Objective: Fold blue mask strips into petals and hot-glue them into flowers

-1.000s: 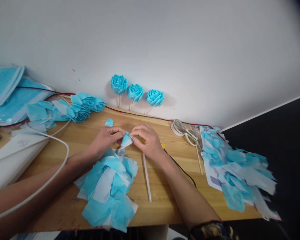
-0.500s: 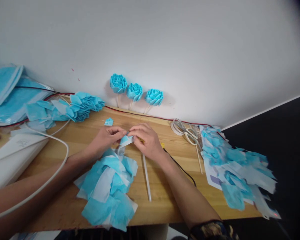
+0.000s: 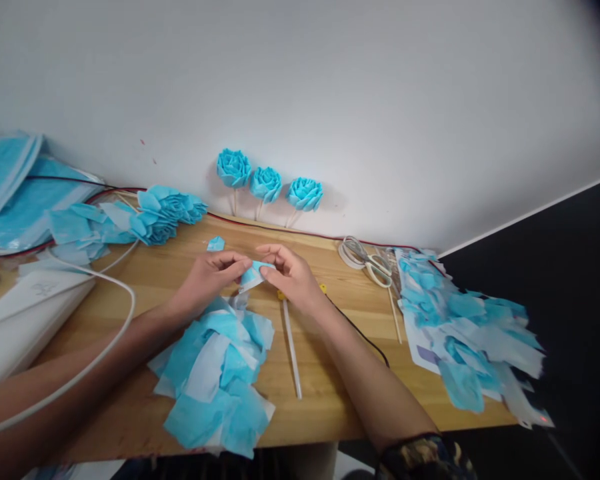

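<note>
My left hand [image 3: 211,273] and my right hand [image 3: 290,275] meet over the middle of the wooden table [image 3: 325,393]. Both pinch one small folded piece of blue paper [image 3: 253,275] between thumb and fingers. Just below it lies a heap of blue and white paper squares [image 3: 220,373]. A white stick [image 3: 291,347] lies on the table under my right wrist.
Three blue paper roses [image 3: 266,183] on sticks lean against the white wall. More paper flowers [image 3: 163,213] lie at the back left, white scissors [image 3: 367,261] and a pile of cut paper [image 3: 465,333] at the right. A white cable [image 3: 105,350] crosses my left arm. A black cord [image 3: 361,337] runs by my right forearm.
My right hand's fingers have lifted and spread a little at the paper piece, which now lies flatter between both hands. The view has shifted slightly.
</note>
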Motion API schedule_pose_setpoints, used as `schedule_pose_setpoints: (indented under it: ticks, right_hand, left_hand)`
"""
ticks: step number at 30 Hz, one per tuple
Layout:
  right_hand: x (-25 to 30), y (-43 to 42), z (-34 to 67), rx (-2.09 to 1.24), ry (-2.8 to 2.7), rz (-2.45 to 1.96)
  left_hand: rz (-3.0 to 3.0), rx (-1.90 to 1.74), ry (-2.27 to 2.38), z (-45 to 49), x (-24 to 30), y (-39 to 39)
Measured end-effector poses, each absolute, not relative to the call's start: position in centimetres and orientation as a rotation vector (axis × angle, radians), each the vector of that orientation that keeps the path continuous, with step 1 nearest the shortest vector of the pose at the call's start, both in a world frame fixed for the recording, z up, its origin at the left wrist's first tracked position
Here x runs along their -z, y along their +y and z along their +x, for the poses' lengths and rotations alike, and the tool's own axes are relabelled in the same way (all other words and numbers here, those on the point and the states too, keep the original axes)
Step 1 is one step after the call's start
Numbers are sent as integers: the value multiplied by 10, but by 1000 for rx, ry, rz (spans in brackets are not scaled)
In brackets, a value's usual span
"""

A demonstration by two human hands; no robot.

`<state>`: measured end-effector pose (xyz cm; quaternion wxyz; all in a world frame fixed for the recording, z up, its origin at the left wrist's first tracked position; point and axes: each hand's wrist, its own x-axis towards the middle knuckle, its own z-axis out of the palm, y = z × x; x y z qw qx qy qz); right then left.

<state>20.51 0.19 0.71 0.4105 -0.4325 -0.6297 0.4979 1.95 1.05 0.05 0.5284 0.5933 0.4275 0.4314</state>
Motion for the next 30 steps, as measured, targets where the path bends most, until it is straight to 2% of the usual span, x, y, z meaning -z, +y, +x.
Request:
schedule_pose_setpoints:
  ticks: [11, 26, 30]
  right_hand:
    - [-19, -7, 212, -1199, -1517, -1129]
    - [-7, -13, 209, -1087, -1620, -1153]
    - [-5, -15, 210, -1154, -1587, -1132]
  left_hand:
    - [1491, -966, 973, 18, -8, 6]
    - [1388, -889, 960, 21, 0, 7]
    - [1399, -897, 948, 21, 2, 7]
